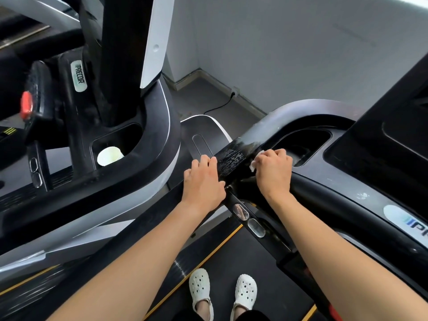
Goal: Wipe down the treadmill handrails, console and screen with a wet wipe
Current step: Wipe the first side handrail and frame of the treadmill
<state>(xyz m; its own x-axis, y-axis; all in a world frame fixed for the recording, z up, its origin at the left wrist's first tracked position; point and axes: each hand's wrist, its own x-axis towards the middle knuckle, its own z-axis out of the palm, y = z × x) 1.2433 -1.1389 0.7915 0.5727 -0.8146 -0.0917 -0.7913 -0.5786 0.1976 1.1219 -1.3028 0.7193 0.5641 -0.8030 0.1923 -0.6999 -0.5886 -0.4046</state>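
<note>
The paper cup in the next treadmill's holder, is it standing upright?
No, the paper cup lies tipped on its side in the cup holder.

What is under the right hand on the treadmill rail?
A white wet wipe shows at the edges of the right hand, pressed on the black handrail. Most of the wipe is covered by the hand.

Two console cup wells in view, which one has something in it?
The well on the neighbouring treadmill, left of the hands: a white paper cup lies tipped in it. The well beside the right hand looks empty.
</note>
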